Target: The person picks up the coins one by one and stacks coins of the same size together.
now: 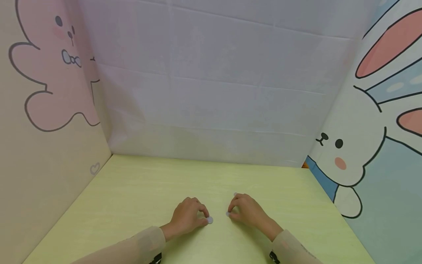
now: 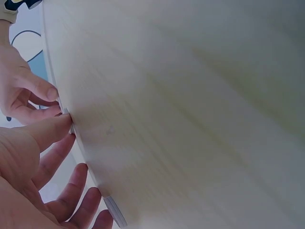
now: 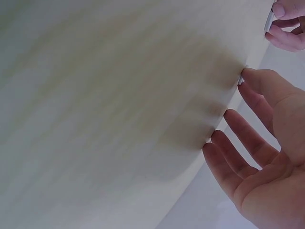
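My left hand (image 1: 188,215) rests low over the table, its thumb and index finger pinching a flat white disc (image 1: 210,220) by its edge. In the left wrist view, a second thin disc (image 2: 114,211) lies on the tabletop by that hand's outer fingers. To the right, my right hand (image 1: 248,212) pinches a smaller-looking white disc (image 1: 228,213) between thumb and index finger, partly hidden by the fingertips. The right hand's other fingertips touch the tabletop in the right wrist view. Just past its knuckles, another white disc (image 1: 235,194) shows in part.
The pale yellow table (image 1: 148,183) is bounded by a white cloth wall (image 1: 211,91) at the back. A side panel with a pink cartoon animal (image 1: 49,73) stands at left, and one with a white rabbit (image 1: 356,154) at right.
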{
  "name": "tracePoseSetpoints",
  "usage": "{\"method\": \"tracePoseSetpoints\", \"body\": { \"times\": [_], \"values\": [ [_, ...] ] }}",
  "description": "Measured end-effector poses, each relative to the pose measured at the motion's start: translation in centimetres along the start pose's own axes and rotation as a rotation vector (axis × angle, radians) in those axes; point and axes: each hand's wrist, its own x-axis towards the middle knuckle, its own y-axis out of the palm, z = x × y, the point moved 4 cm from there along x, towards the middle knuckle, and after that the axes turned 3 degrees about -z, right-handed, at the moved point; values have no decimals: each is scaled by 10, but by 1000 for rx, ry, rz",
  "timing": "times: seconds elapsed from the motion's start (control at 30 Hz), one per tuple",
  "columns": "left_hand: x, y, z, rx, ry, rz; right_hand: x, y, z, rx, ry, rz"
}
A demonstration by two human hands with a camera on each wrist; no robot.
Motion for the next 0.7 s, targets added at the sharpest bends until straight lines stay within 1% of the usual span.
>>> {"method": "tracePoseSetpoints", "body": {
  "times": [0.53, 0.7],
  "values": [
    [-1, -2, -3, 3, 2, 1, -3, -1, 3, -7, -19, -1],
    [-1, -2, -4, 2, -2, 4, -5, -2, 5, -13, -6, 14]
  ]
}}
